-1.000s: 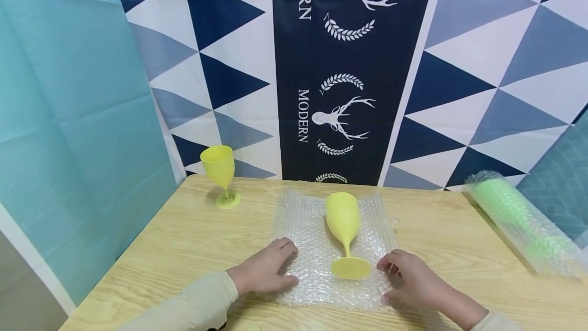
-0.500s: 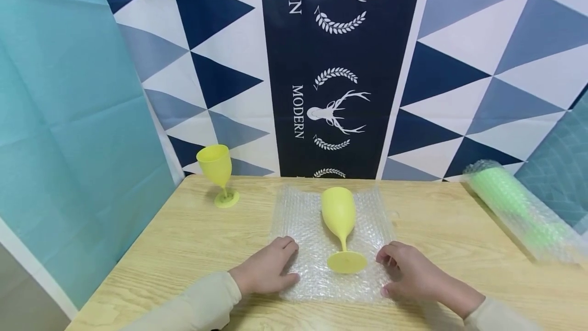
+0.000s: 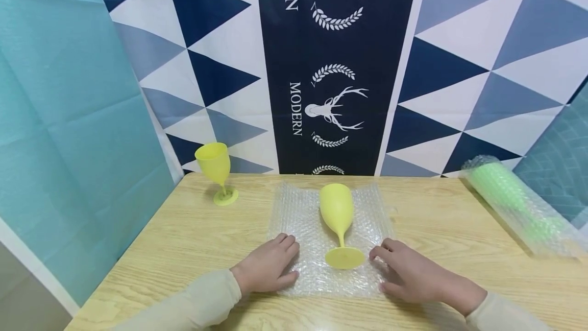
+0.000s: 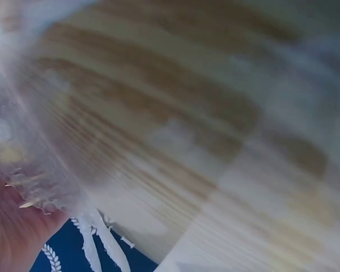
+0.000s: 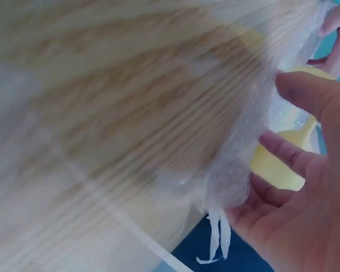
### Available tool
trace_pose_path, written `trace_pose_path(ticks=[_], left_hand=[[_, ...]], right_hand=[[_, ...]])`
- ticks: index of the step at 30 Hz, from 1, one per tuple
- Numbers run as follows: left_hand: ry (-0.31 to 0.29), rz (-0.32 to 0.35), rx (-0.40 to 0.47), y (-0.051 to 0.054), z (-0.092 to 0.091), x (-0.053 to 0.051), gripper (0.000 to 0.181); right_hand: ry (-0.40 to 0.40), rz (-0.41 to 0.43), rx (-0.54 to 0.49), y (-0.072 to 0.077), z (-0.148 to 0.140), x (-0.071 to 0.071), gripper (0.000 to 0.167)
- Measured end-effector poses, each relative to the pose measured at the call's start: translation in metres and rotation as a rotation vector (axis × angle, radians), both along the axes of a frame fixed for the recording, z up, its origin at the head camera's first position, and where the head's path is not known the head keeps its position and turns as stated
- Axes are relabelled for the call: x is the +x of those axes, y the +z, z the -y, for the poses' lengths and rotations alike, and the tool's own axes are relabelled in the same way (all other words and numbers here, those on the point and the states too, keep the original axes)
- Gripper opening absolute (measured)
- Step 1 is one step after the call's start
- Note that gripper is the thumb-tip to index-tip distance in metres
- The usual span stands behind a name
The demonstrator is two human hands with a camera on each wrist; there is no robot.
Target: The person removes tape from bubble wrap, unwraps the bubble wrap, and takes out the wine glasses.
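The right hand [image 3: 413, 274] was brought slightly nearer the lying goblet [image 3: 337, 206], its fingers and the left hand's [image 3: 267, 264] loosely parted over still-unfolded bubble wrap [image 3: 312, 249].

Head view: bright, even light across the tabletop [image 3: 197, 239]; soft shadows below left hand [image 3: 266, 267] and right hand [image 3: 409, 275]; small glints on the wrap [image 3: 310, 234]. Left wrist view: dim, hazy, wood grain blurred. Right wrist view: milky, soft; right hand clearer than grain.
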State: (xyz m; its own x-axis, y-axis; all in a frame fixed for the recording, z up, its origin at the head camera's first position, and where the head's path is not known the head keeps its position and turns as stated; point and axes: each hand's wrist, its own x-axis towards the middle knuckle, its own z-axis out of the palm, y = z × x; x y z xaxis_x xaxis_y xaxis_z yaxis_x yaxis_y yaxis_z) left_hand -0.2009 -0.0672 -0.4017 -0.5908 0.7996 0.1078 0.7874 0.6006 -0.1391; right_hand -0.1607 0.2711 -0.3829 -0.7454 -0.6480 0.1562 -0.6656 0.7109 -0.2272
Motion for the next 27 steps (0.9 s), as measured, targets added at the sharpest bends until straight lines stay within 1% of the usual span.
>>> trace_pose_path(ticks=[3, 7, 9, 12, 16, 22, 27], left_hand=[[-0.023, -0.042, -0.011, 0.0000, 0.0000, -0.0011, 0.033], [-0.050, -0.057, -0.016, 0.0007, -0.0001, -0.0030, 0.028], [-0.066, -0.066, -0.021, 0.0007, -0.0002, -0.0033, 0.026], [-0.072, -0.078, -0.032, 0.0018, 0.0001, -0.0032, 0.026], [-0.062, -0.048, -0.030, 0.0012, 0.0004, -0.0009, 0.025], [-0.056, 0.014, 0.002, 0.0031, 0.0005, -0.0029, 0.025], [-0.057, 0.054, -0.012, 0.0097, -0.0007, -0.0092, 0.027]], right_hand=[[0.011, -0.004, 0.024, 0.0028, -0.0002, -0.0004, 0.039], [0.017, 0.006, 0.082, 0.0062, 0.0000, -0.0023, 0.037], [0.028, -0.014, 0.102, 0.0066, -0.0003, -0.0019, 0.037], [0.068, -0.095, 0.120, 0.0066, -0.0001, -0.0019, 0.035], [0.106, -0.169, 0.135, 0.0020, 0.0003, 0.0006, 0.031], [0.123, -0.149, 0.140, -0.0002, 0.0001, 0.0007, 0.039], [0.096, -0.092, 0.147, 0.0000, 0.0005, -0.0012, 0.040]])
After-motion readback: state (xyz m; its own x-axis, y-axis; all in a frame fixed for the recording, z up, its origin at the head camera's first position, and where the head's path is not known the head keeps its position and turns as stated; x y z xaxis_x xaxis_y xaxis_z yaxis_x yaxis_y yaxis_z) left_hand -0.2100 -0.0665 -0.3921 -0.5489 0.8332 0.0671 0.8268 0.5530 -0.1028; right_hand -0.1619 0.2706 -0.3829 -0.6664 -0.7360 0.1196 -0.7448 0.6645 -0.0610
